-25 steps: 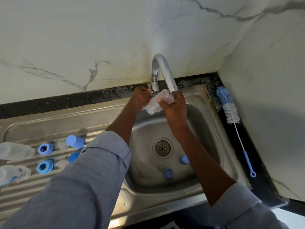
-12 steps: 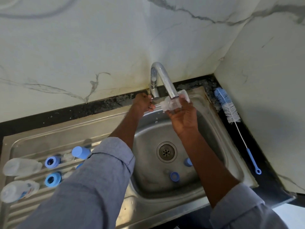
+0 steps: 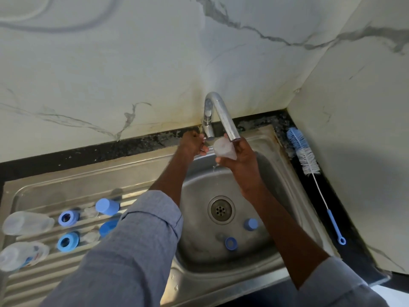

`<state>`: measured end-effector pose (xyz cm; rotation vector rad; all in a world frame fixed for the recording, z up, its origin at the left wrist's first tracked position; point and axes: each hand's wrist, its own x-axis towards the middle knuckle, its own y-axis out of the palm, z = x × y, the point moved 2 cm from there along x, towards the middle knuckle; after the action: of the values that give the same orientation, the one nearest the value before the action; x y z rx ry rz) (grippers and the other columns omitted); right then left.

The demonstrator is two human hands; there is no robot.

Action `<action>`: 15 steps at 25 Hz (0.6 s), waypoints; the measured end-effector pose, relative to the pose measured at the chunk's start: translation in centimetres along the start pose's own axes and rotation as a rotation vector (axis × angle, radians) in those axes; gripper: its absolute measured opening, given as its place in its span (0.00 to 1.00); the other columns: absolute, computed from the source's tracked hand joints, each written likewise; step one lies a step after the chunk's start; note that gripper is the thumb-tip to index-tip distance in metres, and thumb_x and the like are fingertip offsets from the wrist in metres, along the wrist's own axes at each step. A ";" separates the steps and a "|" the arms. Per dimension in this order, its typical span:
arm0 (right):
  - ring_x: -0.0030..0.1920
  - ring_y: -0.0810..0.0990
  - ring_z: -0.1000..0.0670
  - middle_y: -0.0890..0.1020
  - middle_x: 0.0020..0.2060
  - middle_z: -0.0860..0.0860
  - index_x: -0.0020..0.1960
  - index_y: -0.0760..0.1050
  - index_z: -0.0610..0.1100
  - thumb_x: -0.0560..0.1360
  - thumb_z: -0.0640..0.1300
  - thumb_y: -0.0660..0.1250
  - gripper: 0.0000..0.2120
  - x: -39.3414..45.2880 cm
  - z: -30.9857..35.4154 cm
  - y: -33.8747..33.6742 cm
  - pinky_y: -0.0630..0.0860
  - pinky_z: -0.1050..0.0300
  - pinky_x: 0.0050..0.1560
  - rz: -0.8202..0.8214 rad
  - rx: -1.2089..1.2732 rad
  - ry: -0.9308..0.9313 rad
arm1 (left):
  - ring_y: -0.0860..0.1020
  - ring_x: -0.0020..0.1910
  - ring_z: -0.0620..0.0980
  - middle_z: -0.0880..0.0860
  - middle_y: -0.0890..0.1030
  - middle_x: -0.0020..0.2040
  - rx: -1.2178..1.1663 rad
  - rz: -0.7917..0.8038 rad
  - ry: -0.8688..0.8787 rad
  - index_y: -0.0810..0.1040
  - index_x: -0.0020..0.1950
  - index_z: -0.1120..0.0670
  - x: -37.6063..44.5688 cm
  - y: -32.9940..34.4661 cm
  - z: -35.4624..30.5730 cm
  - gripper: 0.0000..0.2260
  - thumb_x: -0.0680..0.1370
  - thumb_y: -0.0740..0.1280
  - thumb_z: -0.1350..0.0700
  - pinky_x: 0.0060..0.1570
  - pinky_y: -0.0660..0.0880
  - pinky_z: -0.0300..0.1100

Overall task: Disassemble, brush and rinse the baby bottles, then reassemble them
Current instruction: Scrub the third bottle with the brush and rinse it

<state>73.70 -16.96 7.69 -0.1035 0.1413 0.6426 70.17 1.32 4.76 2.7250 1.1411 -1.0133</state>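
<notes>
My right hand [image 3: 241,160] holds a clear bottle body [image 3: 223,148] right under the spout of the steel tap [image 3: 221,114], and a little water drips from it. At the tap's base my left hand [image 3: 192,144] grips the tap handle. A blue ring [image 3: 230,243] and a blue cap [image 3: 250,224] lie in the sink basin [image 3: 199,196]. On the drainboard [image 3: 66,185] lie two clear bottles [image 3: 26,222] [image 3: 22,255], two blue rings [image 3: 68,218] [image 3: 67,241], a blue cap [image 3: 107,206] and clear teats [image 3: 90,212].
A blue-and-white bottle brush [image 3: 306,160] lies on the dark counter strip right of the sink, its handle pointing toward me. Marble walls close in behind the tap and on the right. My left sleeve hides part of the drainboard, including a second blue cap [image 3: 108,227].
The bottle moved from between both hands to my right hand alone, turned under the spout. My left hand went to the tap handle. The camera tilted up slightly.
</notes>
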 end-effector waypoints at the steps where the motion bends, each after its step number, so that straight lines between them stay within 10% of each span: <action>1: 0.59 0.82 0.54 0.81 0.61 0.46 0.66 0.74 0.43 0.70 0.32 0.78 0.28 -0.1 -0.1 0.0 0.81 0.62 0.52 0.015 -0.025 -0.045 | 0.79 0.29 0.52 0.59 0.80 0.37 0.009 -0.008 -0.004 0.74 0.49 0.58 0.0 0.0 0.0 0.09 0.87 0.58 0.60 0.16 0.69 0.33; 7: 0.63 0.80 0.43 0.81 0.62 0.46 0.71 0.71 0.42 0.74 0.37 0.72 0.26 -1.7 -0.3 1.8 0.77 0.42 0.65 0.055 0.466 0.061 | 0.75 0.18 0.44 0.57 0.78 0.34 0.008 -0.037 0.019 0.75 0.45 0.58 -0.2 -0.1 0.2 0.10 0.85 0.61 0.63 0.18 0.70 0.35; 11: 0.61 0.82 0.50 0.83 0.62 0.51 0.72 0.74 0.47 0.76 0.40 0.75 0.25 -2.5 -0.1 0.1 0.80 0.57 0.60 0.114 -0.016 -0.042 | 0.84 0.38 0.57 0.61 0.84 0.40 0.130 -0.135 0.144 0.81 0.51 0.63 -1.1 -0.4 0.4 0.05 0.83 0.65 0.65 0.46 0.84 0.54; 15: 0.64 0.78 0.55 0.79 0.64 0.56 0.72 0.72 0.50 0.71 0.38 0.79 0.32 -3.1 0.3 -1.5 0.77 0.55 0.65 0.049 -0.340 -0.178 | 0.83 0.39 0.47 0.52 0.84 0.39 0.299 -0.115 0.422 0.82 0.48 0.57 -2.8 0.5 -1.6 0.07 0.77 0.67 0.67 0.43 0.78 0.41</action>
<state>72.21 -19.92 8.55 -0.3697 -0.1389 0.7176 69.94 -0.45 7.53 3.2579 1.3042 -0.6798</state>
